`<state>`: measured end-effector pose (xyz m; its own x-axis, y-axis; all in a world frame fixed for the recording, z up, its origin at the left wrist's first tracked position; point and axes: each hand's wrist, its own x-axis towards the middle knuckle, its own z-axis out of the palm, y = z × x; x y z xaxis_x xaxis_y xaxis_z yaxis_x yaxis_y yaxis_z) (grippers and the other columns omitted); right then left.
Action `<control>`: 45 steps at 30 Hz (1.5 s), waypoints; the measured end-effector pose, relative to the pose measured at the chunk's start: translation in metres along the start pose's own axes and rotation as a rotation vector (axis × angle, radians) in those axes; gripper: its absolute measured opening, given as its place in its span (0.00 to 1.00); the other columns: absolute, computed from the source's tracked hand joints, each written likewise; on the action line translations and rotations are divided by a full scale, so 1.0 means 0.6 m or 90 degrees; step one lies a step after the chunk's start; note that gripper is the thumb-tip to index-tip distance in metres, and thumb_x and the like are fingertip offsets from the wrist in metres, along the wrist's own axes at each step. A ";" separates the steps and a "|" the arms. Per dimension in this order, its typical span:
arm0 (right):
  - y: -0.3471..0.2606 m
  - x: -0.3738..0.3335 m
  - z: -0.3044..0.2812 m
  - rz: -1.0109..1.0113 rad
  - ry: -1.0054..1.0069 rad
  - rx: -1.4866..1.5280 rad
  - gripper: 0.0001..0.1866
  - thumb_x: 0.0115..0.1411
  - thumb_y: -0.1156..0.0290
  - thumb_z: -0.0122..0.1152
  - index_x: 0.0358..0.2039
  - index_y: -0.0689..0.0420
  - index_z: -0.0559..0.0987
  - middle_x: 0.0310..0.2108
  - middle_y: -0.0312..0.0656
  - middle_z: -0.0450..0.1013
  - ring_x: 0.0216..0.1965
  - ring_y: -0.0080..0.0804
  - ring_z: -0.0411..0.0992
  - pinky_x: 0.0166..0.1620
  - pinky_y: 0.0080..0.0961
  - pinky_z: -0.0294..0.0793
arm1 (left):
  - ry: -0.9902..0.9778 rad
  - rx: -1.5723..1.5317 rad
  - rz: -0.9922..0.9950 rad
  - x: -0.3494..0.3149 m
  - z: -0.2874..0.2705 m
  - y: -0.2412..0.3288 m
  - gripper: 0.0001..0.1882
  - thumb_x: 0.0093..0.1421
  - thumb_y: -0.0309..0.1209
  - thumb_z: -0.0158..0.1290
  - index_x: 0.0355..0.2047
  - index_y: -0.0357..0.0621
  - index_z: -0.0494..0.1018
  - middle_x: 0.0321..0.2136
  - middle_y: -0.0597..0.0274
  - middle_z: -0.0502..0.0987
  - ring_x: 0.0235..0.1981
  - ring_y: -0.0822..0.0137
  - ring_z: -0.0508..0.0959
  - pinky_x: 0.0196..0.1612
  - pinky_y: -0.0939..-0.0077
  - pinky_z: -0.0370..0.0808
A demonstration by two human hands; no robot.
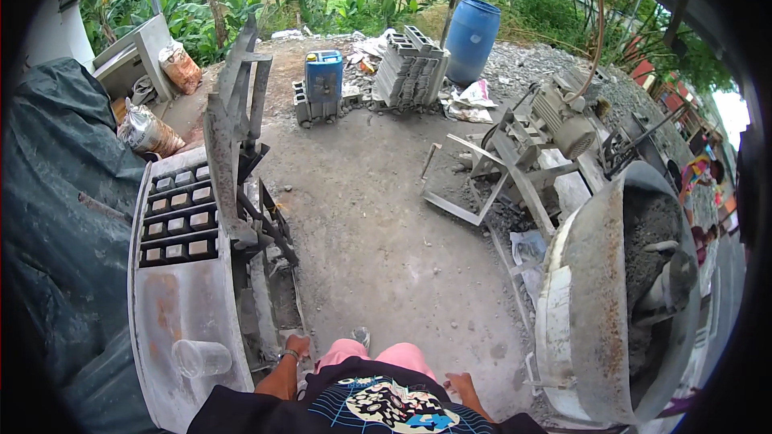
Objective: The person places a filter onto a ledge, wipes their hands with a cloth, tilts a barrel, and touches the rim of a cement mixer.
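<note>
My left hand (297,345), with a band at the wrist, is beside the lower metal frame of a block-moulding machine (185,297). Its fingers look curled closed; what they hold, if anything, is hidden. Low at my right side hangs my right hand (461,383), empty, its fingers loosely apart. The machine's black multi-cell mould (178,219) is set in its worn metal top, and a clear plastic container (201,358) lies nearer me. A tall steel lever frame (233,137) rises along the machine's right edge.
At right stands a big mixer drum (583,305) with grey mix inside, beside a motor (555,116) and metal frame (482,201). Farther off are stacked hollow blocks (410,72), a blue barrel (473,40) and a blue jerrycan (323,76). A dark tarp (64,233) covers the left side.
</note>
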<state>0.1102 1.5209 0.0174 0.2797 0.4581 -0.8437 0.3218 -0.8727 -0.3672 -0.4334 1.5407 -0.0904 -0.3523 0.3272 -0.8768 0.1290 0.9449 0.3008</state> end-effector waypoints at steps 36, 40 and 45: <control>-1.522 0.690 -0.132 -0.293 -0.105 -0.027 0.22 0.59 0.55 0.56 0.45 0.62 0.75 0.29 0.41 0.75 0.24 0.26 0.74 0.23 0.19 0.65 | 0.297 0.641 0.800 0.026 -0.072 1.618 0.17 0.54 0.35 0.52 0.42 0.37 0.73 0.34 0.51 0.76 0.40 0.55 0.74 0.47 0.58 0.67; -1.474 0.751 -0.194 -0.152 -0.029 -0.037 0.20 0.60 0.56 0.56 0.38 0.63 0.75 0.26 0.43 0.75 0.20 0.28 0.74 0.17 0.22 0.62 | 0.364 0.703 0.932 0.097 -0.094 1.771 0.15 0.54 0.29 0.49 0.42 0.35 0.73 0.34 0.52 0.75 0.40 0.58 0.74 0.49 0.57 0.65; -1.446 0.703 -0.239 0.053 0.069 0.042 0.17 0.60 0.60 0.56 0.33 0.65 0.74 0.26 0.47 0.74 0.20 0.30 0.73 0.18 0.23 0.64 | 0.288 0.745 0.984 0.173 -0.086 1.908 0.13 0.54 0.29 0.48 0.39 0.35 0.73 0.33 0.52 0.75 0.40 0.58 0.74 0.50 0.55 0.64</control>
<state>0.0790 2.4956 0.0362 0.4007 0.3961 -0.8262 0.2343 -0.9160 -0.3255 -0.3703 2.6569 0.1824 0.4907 0.8705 0.0378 0.8684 -0.4921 0.0611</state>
